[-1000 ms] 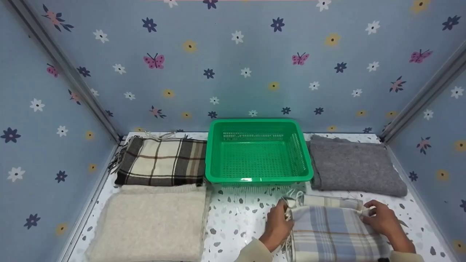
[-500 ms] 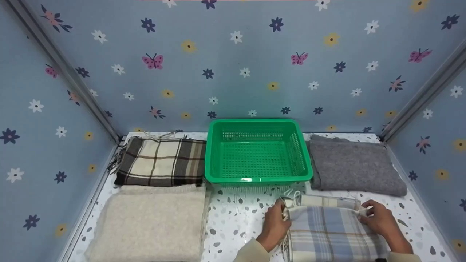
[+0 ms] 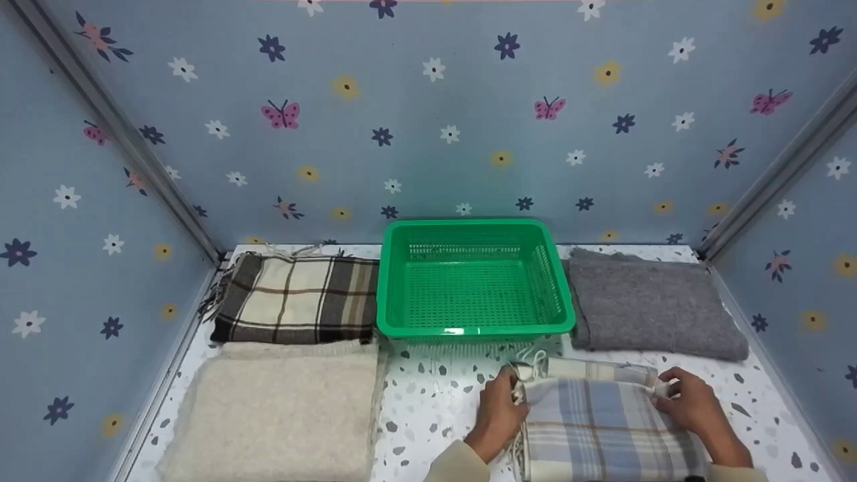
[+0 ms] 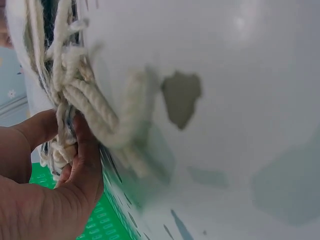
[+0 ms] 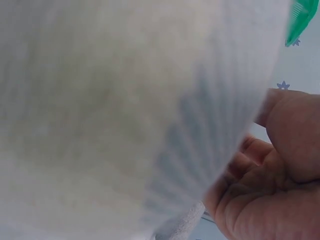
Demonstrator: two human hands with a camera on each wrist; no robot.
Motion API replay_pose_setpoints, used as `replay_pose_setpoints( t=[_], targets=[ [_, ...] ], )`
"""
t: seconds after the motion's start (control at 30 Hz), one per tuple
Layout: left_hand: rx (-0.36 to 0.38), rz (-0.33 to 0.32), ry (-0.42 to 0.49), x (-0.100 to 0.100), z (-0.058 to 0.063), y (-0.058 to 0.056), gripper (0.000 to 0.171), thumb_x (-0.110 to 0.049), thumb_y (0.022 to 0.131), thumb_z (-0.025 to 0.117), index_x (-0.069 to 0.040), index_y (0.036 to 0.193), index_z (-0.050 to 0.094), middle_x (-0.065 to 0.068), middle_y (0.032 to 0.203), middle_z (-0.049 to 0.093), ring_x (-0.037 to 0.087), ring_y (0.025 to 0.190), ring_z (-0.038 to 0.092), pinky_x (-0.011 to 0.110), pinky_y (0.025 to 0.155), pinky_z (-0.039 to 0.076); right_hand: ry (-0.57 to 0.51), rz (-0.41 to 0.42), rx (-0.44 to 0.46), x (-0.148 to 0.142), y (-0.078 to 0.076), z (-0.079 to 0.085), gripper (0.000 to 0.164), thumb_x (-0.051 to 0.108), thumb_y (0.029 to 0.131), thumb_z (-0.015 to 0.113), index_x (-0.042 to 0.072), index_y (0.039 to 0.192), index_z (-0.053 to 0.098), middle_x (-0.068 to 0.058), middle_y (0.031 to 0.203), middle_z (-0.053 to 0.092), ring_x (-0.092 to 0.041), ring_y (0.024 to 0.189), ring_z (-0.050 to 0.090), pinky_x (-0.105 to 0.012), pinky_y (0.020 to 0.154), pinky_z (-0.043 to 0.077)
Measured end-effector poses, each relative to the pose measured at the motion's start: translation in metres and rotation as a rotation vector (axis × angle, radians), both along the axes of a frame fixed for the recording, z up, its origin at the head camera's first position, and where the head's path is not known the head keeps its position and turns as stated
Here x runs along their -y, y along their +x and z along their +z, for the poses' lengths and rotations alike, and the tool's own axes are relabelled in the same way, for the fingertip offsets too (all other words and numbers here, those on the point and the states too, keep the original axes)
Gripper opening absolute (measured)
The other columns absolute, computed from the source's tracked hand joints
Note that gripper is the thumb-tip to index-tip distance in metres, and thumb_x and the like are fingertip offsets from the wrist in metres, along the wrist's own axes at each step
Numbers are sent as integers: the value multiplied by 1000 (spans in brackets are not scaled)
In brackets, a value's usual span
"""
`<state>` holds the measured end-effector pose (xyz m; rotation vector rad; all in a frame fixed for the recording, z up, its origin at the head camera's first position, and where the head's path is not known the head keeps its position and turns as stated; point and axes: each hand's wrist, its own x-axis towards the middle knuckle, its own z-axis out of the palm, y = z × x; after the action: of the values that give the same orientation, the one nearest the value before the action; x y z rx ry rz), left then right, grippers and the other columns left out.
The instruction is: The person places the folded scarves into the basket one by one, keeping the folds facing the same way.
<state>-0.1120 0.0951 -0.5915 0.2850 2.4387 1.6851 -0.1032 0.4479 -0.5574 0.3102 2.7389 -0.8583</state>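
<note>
A folded plaid scarf (image 3: 602,428) in pale blue, cream and tan lies at the near right, its knotted fringe along the left side. My left hand (image 3: 499,412) pinches its far left corner. Up close in the left wrist view, thumb and fingers of the left hand (image 4: 55,185) close around the cream fringe tassels (image 4: 65,95). At the far right corner, my right hand (image 3: 693,408) pinches the cloth between thumb and fingers. Blurred scarf cloth (image 5: 115,110) fills most of the right wrist view and hides the fingertips of the right hand (image 5: 270,170).
A green plastic basket (image 3: 475,333) stands at the back centre with nothing in it. Left of it lies a dark-and-cream plaid scarf (image 3: 301,298), with a folded beige scarf (image 3: 281,408) in front. A folded grey scarf (image 3: 656,304) lies right. Patterned walls (image 3: 428,134) enclose the speckled surface (image 3: 428,415).
Both hands and the pale blue plaid scarf have shifted slightly to the left. The basket and the other scarves have stayed in place.
</note>
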Motion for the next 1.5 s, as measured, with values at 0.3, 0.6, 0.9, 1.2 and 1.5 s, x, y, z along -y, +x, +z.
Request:
replay_pose_setpoints(
  t=[0.3,0.6,0.9,1.2,1.5],
  targets=[
    [-12,-4,-11,9,-2,-2,33,13,82,71,-9,102,57,1,89,64,12,77,58,30,64,49,-14,14,-35,7,0,-1,41,2,88,77,-16,120,58,-26,94,70,-43,89,68,-56,77,55],
    [-9,-2,6,17,0,-4,32,16,81,71,-6,96,54,3,84,56,13,75,52,30,61,45,-25,29,-55,15,0,-2,39,3,88,76,-15,119,59,-22,93,70,-38,85,68,-59,84,52],
    [14,-10,-40,27,1,-7,30,13,83,71,-8,98,55,7,87,64,16,76,59,33,62,46,-18,37,-36,24,-1,-1,42,5,89,77,-14,122,58,-26,98,69,-41,87,68,-55,75,55],
    [-16,18,-31,36,1,-5,32,13,81,74,-7,96,54,4,82,60,13,70,54,30,59,43,-31,32,-64,35,-2,-1,41,4,89,77,-13,122,59,-25,97,69,-41,86,69,-56,74,55],
    [-43,47,-39,46,1,-3,32,12,82,74,-7,95,52,2,80,56,10,67,47,28,58,38,-52,33,-46,45,-7,-2,40,4,89,76,-12,122,59,-23,97,69,-36,85,68,-53,73,53]
  ],
)
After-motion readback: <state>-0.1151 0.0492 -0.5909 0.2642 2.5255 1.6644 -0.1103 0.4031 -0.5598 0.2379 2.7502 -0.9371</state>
